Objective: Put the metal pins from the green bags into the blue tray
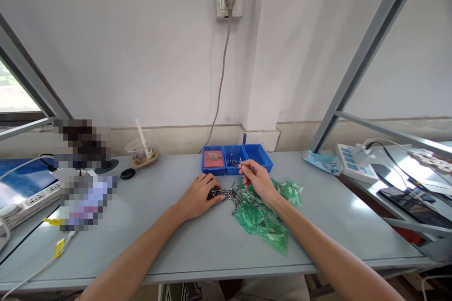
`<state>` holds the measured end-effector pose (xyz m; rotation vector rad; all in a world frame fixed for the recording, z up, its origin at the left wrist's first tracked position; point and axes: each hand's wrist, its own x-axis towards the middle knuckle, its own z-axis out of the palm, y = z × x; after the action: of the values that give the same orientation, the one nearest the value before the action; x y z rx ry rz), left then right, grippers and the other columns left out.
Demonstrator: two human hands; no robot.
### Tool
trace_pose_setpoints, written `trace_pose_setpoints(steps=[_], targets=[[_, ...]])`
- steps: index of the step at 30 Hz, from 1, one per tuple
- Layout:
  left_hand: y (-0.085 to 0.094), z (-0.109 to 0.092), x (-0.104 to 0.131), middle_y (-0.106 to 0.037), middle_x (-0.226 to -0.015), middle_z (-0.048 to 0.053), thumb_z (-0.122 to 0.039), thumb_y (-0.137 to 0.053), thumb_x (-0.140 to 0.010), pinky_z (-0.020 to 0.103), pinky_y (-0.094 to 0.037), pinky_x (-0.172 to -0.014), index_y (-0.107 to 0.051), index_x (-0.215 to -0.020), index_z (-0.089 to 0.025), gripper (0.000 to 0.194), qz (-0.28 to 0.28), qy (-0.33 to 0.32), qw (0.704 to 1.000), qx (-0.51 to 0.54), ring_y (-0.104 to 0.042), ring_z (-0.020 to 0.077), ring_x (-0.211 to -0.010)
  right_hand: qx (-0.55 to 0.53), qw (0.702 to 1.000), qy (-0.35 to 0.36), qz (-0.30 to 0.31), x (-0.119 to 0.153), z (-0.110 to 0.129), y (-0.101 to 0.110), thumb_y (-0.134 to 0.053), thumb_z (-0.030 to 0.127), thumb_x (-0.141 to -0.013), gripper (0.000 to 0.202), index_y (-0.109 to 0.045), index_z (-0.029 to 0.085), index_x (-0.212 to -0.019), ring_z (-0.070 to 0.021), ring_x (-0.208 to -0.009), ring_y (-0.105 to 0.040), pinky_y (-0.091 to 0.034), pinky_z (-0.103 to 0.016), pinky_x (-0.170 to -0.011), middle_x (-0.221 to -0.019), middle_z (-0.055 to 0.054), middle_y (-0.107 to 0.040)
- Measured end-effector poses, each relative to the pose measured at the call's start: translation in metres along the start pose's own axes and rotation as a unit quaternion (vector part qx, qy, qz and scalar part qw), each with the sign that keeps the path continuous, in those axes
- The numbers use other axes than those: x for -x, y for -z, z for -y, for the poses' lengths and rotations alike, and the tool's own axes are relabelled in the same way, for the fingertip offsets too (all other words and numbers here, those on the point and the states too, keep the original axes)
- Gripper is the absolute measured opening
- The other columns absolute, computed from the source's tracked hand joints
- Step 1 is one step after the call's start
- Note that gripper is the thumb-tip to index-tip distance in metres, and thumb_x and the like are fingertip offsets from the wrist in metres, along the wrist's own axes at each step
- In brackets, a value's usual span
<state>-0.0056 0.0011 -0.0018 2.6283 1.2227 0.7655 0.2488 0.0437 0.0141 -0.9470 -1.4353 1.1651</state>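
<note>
My left hand [202,196] rests on the table, its fingers and thumb curled round part of a heap of small metal pins [231,194]. Between the thumb and fingertips of my right hand [257,179], a thin metal pin [240,163] is pinched just over the front edge of the blue divided tray [259,153]. The tray's middle compartment has several pins [232,162] in it, and a reddish flat piece [213,158] lies in the left one. Crumpled green plastic bags [264,223] with pins inside lie beneath and around my right hand.
At the left are a cup with a straw [139,149], a black round lid [127,174], a power strip [35,200] and cables. A blue-white packet [322,162], another power strip [355,163] and a dark phone-like device [413,204] lie at the right by the metal frame [356,75].
</note>
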Motion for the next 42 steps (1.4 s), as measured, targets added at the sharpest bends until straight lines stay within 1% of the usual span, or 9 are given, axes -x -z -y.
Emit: trace_pose_setpoints(steps=[9, 14, 19, 27, 30, 37, 42], targets=[[-0.0005, 0.0006, 0.0002, -0.064, -0.117, 0.005, -0.051, -0.058, -0.105, 0.043, -0.045, -0.094, -0.063, -0.112, -0.024, 0.028, 0.001, -0.001, 1.0, 0.0, -0.057, 0.0259, -0.106, 0.04, 0.999, 0.012, 0.001, 0.0022, -0.0014, -0.0023, -0.075, 0.057, -0.087, 0.033, -0.069, 0.025, -0.095, -0.0148, -0.055, -0.053, -0.048, -0.03, -0.049, -0.08, -0.001, -0.064], [-0.0008, 0.0012, -0.0001, -0.064, -0.117, 0.005, -0.05, -0.058, -0.105, 0.043, -0.045, -0.093, -0.063, -0.112, -0.024, 0.028, 0.002, 0.001, 1.0, 0.003, -0.057, 0.0261, -0.106, 0.046, 0.999, 0.024, 0.01, 0.0034, -0.0024, -0.0041, -0.079, 0.052, -0.085, 0.029, -0.069, 0.025, -0.09, -0.0162, -0.06, -0.052, -0.048, -0.029, -0.048, -0.077, 0.0, -0.059], [0.0001, 0.0004, -0.0004, -0.063, -0.116, 0.005, -0.05, -0.059, -0.105, 0.042, -0.045, -0.093, -0.063, -0.111, -0.024, 0.027, 0.0, 0.001, 1.0, 0.007, -0.057, 0.0254, -0.105, 0.055, 0.998, 0.029, 0.006, 0.0027, -0.0012, -0.0034, -0.081, 0.048, -0.084, 0.028, -0.068, 0.025, -0.091, -0.0166, -0.062, -0.051, -0.048, -0.027, -0.048, -0.073, 0.001, -0.057], [0.0009, -0.0004, 0.0004, -0.062, -0.116, 0.004, -0.047, -0.061, -0.104, 0.041, -0.044, -0.094, -0.062, -0.111, -0.024, 0.024, 0.004, 0.004, 1.0, 0.012, -0.056, 0.0247, -0.105, 0.053, 0.998, 0.016, 0.005, 0.0032, 0.0009, -0.002, -0.075, 0.05, -0.089, 0.028, -0.065, 0.024, -0.093, -0.0141, -0.056, -0.05, -0.046, -0.028, -0.049, -0.075, 0.002, -0.058], [0.0008, -0.0005, 0.0003, -0.062, -0.116, 0.004, -0.046, -0.061, -0.104, 0.041, -0.044, -0.095, -0.062, -0.111, -0.024, 0.023, 0.005, 0.005, 1.0, 0.013, -0.056, 0.0247, -0.105, 0.064, 0.998, 0.002, 0.007, 0.0046, 0.0034, -0.0021, -0.072, 0.051, -0.091, 0.028, -0.066, 0.024, -0.094, -0.0149, -0.055, -0.052, -0.045, -0.029, -0.051, -0.072, 0.002, -0.057], [0.0002, 0.0008, 0.0005, -0.063, -0.116, 0.004, -0.047, -0.062, -0.104, 0.041, -0.044, -0.094, -0.063, -0.111, -0.024, 0.024, 0.004, 0.002, 1.0, 0.01, -0.057, 0.0246, -0.105, 0.072, 0.997, 0.004, 0.006, 0.0033, 0.0023, -0.0026, -0.072, 0.055, -0.09, 0.031, -0.067, 0.024, -0.094, -0.0162, -0.057, -0.054, -0.046, -0.029, -0.051, -0.076, 0.0, -0.06], [0.0005, 0.0009, 0.0008, -0.064, -0.117, 0.004, -0.048, -0.061, -0.104, 0.041, -0.044, -0.094, -0.063, -0.111, -0.024, 0.026, 0.0, -0.005, 1.0, 0.004, -0.057, 0.025, -0.106, 0.074, 0.997, 0.002, 0.021, 0.0027, -0.0021, -0.0019, -0.071, 0.055, -0.091, 0.031, -0.068, 0.024, -0.096, -0.015, -0.055, -0.053, -0.046, -0.03, -0.052, -0.077, 0.0, -0.062]])
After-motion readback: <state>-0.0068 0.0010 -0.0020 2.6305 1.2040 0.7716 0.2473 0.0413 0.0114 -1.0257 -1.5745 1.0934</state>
